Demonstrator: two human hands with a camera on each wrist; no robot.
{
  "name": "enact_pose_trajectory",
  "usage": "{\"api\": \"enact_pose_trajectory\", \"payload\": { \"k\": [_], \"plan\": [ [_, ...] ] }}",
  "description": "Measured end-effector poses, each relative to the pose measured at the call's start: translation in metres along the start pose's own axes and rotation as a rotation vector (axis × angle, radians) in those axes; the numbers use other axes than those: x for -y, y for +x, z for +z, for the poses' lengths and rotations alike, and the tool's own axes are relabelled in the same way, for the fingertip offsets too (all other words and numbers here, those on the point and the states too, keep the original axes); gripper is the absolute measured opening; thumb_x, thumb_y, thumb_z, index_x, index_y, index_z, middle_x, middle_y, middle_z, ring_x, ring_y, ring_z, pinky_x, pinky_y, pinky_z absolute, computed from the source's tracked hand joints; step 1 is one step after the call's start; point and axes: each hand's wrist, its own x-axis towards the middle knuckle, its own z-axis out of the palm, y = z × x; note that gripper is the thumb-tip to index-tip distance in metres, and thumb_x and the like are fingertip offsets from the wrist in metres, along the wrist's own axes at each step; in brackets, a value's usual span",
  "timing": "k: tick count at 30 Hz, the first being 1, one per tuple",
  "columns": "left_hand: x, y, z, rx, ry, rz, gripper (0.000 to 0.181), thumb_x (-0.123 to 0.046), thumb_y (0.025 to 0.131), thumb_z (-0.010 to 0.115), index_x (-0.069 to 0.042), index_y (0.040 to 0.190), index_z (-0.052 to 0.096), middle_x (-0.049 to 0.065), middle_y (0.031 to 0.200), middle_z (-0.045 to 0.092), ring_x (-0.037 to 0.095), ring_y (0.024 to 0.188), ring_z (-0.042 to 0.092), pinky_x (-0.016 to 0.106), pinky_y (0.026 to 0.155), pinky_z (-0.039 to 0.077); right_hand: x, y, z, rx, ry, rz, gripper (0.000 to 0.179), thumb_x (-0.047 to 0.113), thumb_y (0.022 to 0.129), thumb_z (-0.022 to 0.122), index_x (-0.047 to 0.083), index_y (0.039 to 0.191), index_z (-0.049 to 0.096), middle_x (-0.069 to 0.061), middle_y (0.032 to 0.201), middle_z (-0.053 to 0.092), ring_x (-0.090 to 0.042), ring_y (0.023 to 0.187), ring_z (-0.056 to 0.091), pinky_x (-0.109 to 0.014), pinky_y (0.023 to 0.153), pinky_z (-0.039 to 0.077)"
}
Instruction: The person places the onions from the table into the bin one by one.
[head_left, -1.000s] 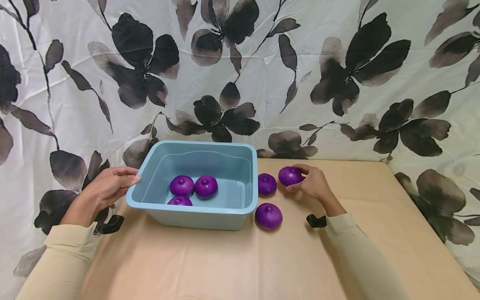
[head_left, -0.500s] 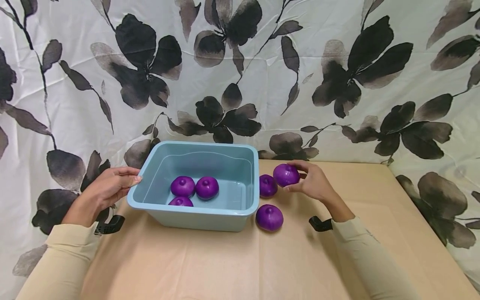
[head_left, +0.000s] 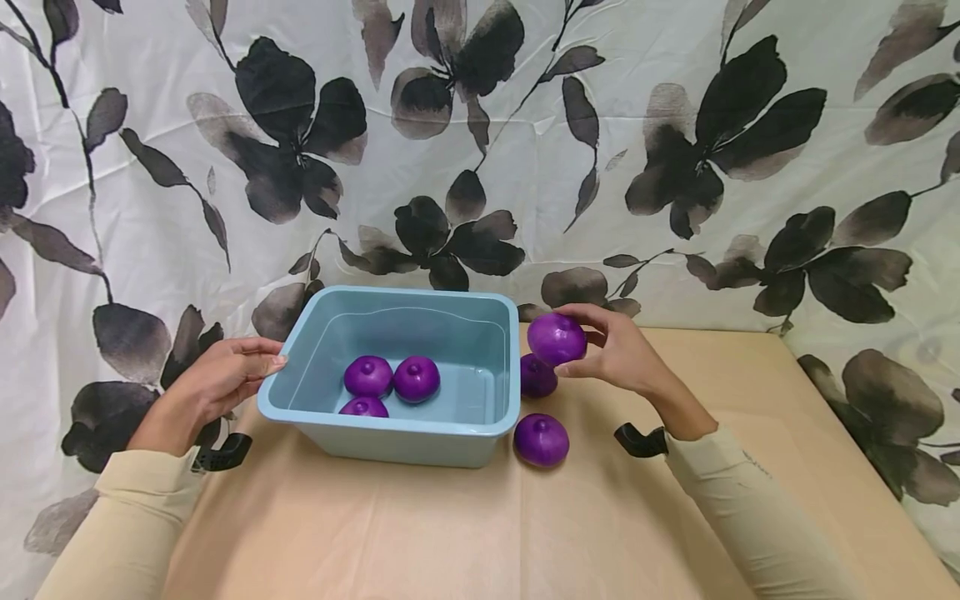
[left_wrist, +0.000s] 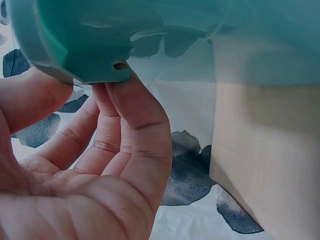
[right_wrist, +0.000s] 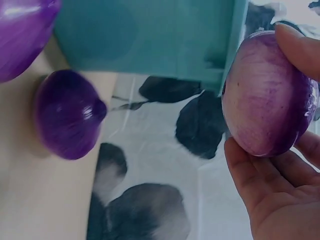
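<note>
A light blue plastic tub stands on the table with three purple onions inside, one being this onion. My left hand pinches the tub's left rim between thumb and fingers, as the left wrist view shows at the rim. In my right hand a glossy purple onion is held up by thumb and fingertips, just right of the tub. Behind and below it sits another onion, partly covered by the held one. A further onion rests nearer, beside the tub's front right corner.
A tan cover lies over the table. Behind it hangs a white cloth printed with dark flowers, close to the tub's back. Black bands are on both wrists, such as the right wristband.
My right hand has lifted the onion and carried it left, toward the tub's right rim, so it now overlaps the onion behind. The left hand keeps its place on the rim.
</note>
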Motion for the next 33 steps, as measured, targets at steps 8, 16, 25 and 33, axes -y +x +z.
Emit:
{"api": "enact_pose_trajectory", "payload": {
  "k": [8, 16, 25, 33],
  "plan": [
    [0.001, -0.002, -0.001, -0.012, 0.021, -0.009, 0.010, -0.006, 0.102, 0.064, -0.015, 0.107, 0.068, -0.008, 0.094, 0.071, 0.004, 0.085, 0.070, 0.021, 0.075, 0.061, 0.029, 0.010, 0.010, 0.065, -0.039, -0.058, 0.080, 0.010, 0.071, 0.095, 0.010, 0.143, 0.059, -0.013, 0.139, 0.062, -0.033, 0.124, 0.065, -0.047, 0.110, 0.055],
    [-0.001, -0.001, 0.000, -0.010, 0.036, -0.005, 0.010, -0.007, 0.103, 0.064, -0.014, 0.109, 0.068, -0.008, 0.095, 0.071, 0.004, 0.086, 0.071, 0.021, 0.076, 0.061, 0.050, 0.036, 0.031, 0.135, -0.093, -0.170, 0.082, 0.002, 0.067, 0.092, 0.004, 0.142, 0.059, -0.015, 0.139, 0.063, -0.033, 0.126, 0.062, -0.053, 0.110, 0.054],
    [-0.001, 0.000, -0.001, -0.016, 0.017, -0.011, 0.011, -0.006, 0.102, 0.064, -0.011, 0.111, 0.067, -0.007, 0.095, 0.071, 0.004, 0.085, 0.071, 0.021, 0.075, 0.061, 0.060, 0.066, 0.059, 0.210, -0.318, -0.265, 0.084, 0.019, 0.063, 0.097, 0.009, 0.139, 0.063, -0.011, 0.140, 0.064, -0.030, 0.128, 0.060, -0.051, 0.105, 0.054],
    [-0.002, 0.001, -0.001, -0.020, 0.014, -0.020, 0.010, -0.006, 0.102, 0.064, -0.013, 0.109, 0.068, -0.007, 0.093, 0.071, 0.004, 0.084, 0.071, 0.021, 0.075, 0.062, 0.061, 0.084, 0.078, 0.301, -0.303, -0.159, 0.084, 0.021, 0.065, 0.099, 0.009, 0.139, 0.062, -0.011, 0.135, 0.068, -0.028, 0.120, 0.065, -0.044, 0.101, 0.058]
  ]
}}
